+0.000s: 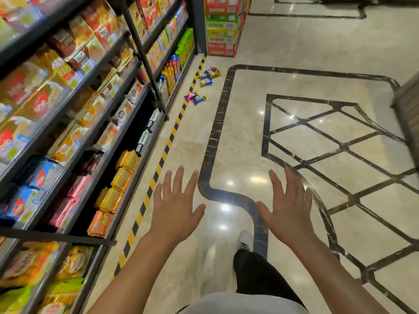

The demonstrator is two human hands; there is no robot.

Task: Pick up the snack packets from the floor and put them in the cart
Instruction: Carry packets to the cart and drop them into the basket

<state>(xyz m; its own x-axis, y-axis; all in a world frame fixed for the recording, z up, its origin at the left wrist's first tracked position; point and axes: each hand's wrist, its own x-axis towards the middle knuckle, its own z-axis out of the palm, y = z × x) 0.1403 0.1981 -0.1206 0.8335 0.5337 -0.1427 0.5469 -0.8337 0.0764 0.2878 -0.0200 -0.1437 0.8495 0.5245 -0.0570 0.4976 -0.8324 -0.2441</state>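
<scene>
Several small snack packets lie on the marble floor far ahead, beside the shelving. One cluster of pink, blue and yellow packets (209, 75) is further off; a nearer pair, pink and blue (195, 97), lies by the striped tape. My left hand (175, 205) and my right hand (286, 203) are held out in front of me with fingers spread, holding nothing, well short of the packets. No cart is in view.
Shelves (74, 114) packed with biscuit and snack packs run along the left. Yellow-black tape (169, 141) marks the floor beside them. A stack of coloured cartons (223, 26) stands at the aisle end. My shoe (244, 241) is on the floor below my hands.
</scene>
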